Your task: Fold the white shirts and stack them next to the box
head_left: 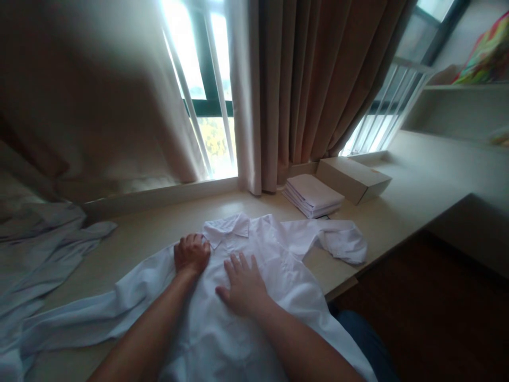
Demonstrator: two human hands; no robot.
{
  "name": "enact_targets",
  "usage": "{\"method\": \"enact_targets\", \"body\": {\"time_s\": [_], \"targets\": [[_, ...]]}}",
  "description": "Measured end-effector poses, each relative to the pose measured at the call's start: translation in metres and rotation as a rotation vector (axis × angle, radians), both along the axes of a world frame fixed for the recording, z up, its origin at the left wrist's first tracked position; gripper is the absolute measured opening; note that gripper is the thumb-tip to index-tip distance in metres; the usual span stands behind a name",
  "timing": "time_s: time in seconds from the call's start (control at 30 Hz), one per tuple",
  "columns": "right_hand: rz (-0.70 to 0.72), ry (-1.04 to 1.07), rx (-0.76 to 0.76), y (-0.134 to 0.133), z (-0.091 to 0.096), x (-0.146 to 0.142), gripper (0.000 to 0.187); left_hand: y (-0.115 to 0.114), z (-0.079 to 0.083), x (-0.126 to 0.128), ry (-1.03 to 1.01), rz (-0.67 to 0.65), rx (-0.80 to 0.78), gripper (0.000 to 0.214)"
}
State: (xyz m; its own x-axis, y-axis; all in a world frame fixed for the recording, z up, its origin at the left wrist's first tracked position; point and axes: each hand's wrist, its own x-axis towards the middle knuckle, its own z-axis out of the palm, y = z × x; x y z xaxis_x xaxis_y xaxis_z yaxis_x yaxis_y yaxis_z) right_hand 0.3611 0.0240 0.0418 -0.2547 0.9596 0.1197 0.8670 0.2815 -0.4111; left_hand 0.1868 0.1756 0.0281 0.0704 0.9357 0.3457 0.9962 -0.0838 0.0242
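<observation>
white collared shirt [278, 276] lies spread on the pale beige tabletop [159, 228], bottom centre of the frame, collar twd the window. your left hand [191, 253] sits on its shoulder just beside the collar, fingers curled together in a fist; can't tell if cloth is pinched inside. your right hand [243, 286] rests flat on the chest, fingers apart, holding nothing. one sleeve trails to lower left, the other bunches at centre right nr the table edge. stack of folded white garments [314, 195] & a flat tan cardboard box [352, 179] sit side by side right of centre, below the brown pleated curtain [318, 79]. crumpled pale blue cloth pile [35, 254] at left edge.
</observation>
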Motion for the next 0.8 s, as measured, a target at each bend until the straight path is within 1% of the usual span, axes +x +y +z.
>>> {"method": "enact_targets", "body": {"time_s": [0.1, 0.33, 0.5, 0.63, 0.7, 0.8], "targets": [[0.001, -0.002, -0.004, -0.001, 0.0, 0.0, 0.072, 0.0, 0.0, 0.0, 0.003, 0.025, -0.034, 0.045], [0.008, -0.011, -0.023, 0.0, 0.002, 0.0, 0.072, 0.005, -0.005, 0.0, 0.013, 0.078, -0.051, 0.05], [0.0, -0.012, -0.027, 0.0, 0.002, 0.0, 0.072, 0.002, -0.006, 0.0, 0.0, 0.07, -0.039, 0.052], [-0.004, -0.021, -0.021, -0.002, 0.005, 0.0, 0.071, -0.002, 0.0, -0.001, -0.109, 0.011, 0.047, 0.048], [-0.008, -0.033, -0.031, -0.003, 0.007, 0.0, 0.071, -0.007, 0.004, -0.009, -0.111, -0.051, 0.053, 0.047], [-0.01, -0.041, -0.057, -0.002, 0.009, -0.001, 0.071, -0.025, 0.004, -0.037, -0.017, -0.102, -0.019, 0.05]]}}
